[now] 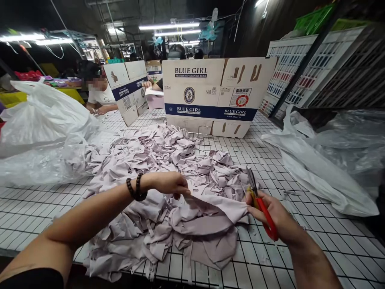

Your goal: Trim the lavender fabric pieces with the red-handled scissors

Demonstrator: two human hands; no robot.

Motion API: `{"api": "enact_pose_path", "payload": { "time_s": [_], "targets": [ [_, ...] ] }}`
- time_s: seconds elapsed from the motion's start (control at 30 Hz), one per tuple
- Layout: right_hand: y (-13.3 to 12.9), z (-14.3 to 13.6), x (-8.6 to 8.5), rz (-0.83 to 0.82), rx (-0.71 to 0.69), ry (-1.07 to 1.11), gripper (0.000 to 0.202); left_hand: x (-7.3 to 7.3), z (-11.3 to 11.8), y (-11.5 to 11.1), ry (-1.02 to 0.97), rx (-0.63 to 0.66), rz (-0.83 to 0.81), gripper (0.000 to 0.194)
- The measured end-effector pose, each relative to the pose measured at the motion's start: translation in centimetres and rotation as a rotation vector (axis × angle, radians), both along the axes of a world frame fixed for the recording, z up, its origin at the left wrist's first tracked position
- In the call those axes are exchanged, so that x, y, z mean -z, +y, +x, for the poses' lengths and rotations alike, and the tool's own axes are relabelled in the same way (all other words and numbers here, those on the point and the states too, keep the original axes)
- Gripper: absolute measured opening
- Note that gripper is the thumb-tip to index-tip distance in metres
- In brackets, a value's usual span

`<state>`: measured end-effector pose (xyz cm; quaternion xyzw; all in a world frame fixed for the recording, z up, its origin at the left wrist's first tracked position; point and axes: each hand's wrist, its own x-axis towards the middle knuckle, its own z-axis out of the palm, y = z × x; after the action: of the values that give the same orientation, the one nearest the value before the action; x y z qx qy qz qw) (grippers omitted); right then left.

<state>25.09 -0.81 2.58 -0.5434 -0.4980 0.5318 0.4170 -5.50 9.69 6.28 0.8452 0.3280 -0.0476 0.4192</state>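
Observation:
A pale mauve fabric piece is stretched between my two hands above the table. My left hand, with dark beads at the wrist, pinches its upper left edge. At its right end, my right hand grips the cloth's corner between thumb and finger. That same hand also holds scissors with red handles, their blades pointing up and away from the cloth. Beneath and beyond the stretched piece spreads a large heap of similar mauve fabric pieces, with thin strips hanging at the near table edge.
Flattened beer cartons stand upright across the grid-patterned table. White plastic bags lie at left and right. A co-worker sits at the far left; another person's hand shows between the cartons. White crates are stacked at right.

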Motion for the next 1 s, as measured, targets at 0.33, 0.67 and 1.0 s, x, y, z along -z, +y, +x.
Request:
{"api": "enact_pose_path", "payload": {
  "time_s": [0.33,0.67,1.0],
  "targets": [
    [9.7,-6.8,-13.0,0.415,-0.127,-0.1,0.012,-6.0,0.8,-10.9,-0.217,-0.241,-0.029,0.031],
    [5.1,-10.8,-1.4,0.089,-0.383,0.144,0.025,1.7,2.6,-10.8,-0.794,-0.918,-0.551,0.047],
    [2.0,-13.8,2.9,0.108,-0.03,0.305,0.027,4.4,1.5,-11.3,-0.79,-0.941,-0.132,0.04]
  ]
}}
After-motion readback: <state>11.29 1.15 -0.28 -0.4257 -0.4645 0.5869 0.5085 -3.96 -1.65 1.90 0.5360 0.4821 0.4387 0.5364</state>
